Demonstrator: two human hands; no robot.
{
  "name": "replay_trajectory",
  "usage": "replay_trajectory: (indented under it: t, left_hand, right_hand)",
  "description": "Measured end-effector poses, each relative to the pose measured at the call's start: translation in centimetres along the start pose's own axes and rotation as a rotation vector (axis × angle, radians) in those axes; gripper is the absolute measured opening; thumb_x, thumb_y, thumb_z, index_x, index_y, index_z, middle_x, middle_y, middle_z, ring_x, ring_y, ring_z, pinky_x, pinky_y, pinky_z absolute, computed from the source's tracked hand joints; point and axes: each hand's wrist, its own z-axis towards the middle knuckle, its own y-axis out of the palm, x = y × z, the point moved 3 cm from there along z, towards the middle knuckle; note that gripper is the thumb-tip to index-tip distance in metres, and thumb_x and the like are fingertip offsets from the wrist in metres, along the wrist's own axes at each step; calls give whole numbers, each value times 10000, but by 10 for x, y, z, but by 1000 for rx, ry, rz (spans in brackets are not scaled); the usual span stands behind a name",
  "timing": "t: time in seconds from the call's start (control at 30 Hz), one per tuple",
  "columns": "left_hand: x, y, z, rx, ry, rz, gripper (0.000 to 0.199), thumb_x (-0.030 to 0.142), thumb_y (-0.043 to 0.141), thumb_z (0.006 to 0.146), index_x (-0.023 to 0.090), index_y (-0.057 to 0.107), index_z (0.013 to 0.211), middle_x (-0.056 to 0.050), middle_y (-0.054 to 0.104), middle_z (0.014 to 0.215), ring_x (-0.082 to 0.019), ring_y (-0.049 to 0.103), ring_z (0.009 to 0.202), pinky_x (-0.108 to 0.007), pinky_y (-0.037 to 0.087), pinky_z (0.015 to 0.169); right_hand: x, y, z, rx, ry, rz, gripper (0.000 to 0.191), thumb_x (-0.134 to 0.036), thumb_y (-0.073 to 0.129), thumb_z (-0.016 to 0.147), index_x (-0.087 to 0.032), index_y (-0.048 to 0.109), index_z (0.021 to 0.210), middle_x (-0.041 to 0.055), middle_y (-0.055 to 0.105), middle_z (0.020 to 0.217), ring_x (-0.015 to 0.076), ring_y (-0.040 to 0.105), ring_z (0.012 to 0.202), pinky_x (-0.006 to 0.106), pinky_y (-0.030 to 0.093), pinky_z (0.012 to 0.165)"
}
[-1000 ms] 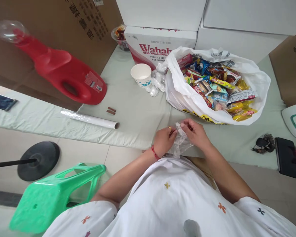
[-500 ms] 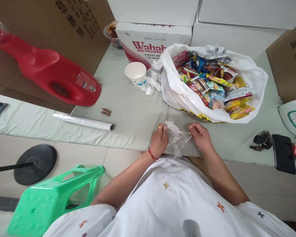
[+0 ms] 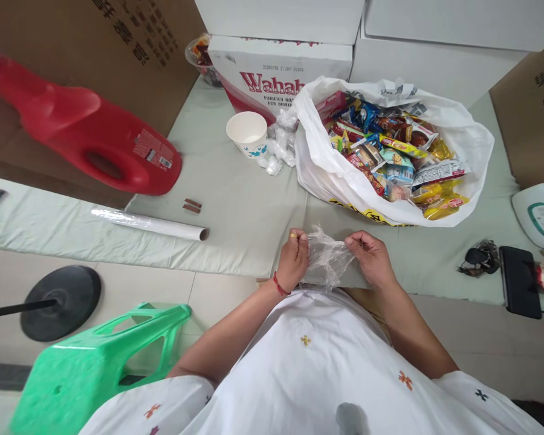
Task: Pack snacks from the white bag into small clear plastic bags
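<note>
Both hands, left hand (image 3: 294, 258) and right hand (image 3: 368, 257), pinch a crumpled clear plastic bag (image 3: 326, 261) (mouth being spread); next, fingers must part its layers.

The long red plastic jug (image 3: 86, 136) runs off the left edge, its neck cut away. Right of the white snack-filled carrier bag (image 3: 340, 175), a white pouch with green print (image 3: 541, 211) is clipped by the right edge. The small crumpled clear plastic bag (image 3: 327, 261) hides the fingertips gripping it; its opening cannot be made out.
</note>
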Motion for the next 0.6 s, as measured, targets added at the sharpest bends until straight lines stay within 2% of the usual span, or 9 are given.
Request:
replay_trajectory:
  t: [0.2, 0.37, 0.6]
  left_hand:
    - [-10, 0, -1, 9, 5, 41, 404, 661, 337, 1060, 276, 365, 943, 79, 389, 625, -126, 400, 470, -292, 337, 506]
    - [-15, -3, -2, -3, 22, 71, 357, 603, 316, 1082, 277, 373, 948, 87, 364, 607, -131, 378, 459, -295, 307, 507]
    - [-17, -8, -3, 36, 45, 158, 339, 571, 331, 1086, 278, 420, 943, 52, 424, 644, -160, 439, 525, -317, 365, 557]
  right_hand:
    - [-2, -3, -11, 105, -9, -39, 415, -616, 697, 876, -211, 663, 790, -34, 530, 660, 136, 429, 627, 272, 387, 612]
    - [-1, -9, -17, 101, -11, -63, 432, -626, 701, 877, -207, 662, 776, -39, 520, 636, 127, 407, 601, 268, 364, 584]
    - [9, -17, -21, 128, 5, -25, 416, -605, 734, 872, -211, 659, 763, -39, 506, 634, 129, 412, 613, 268, 361, 590]
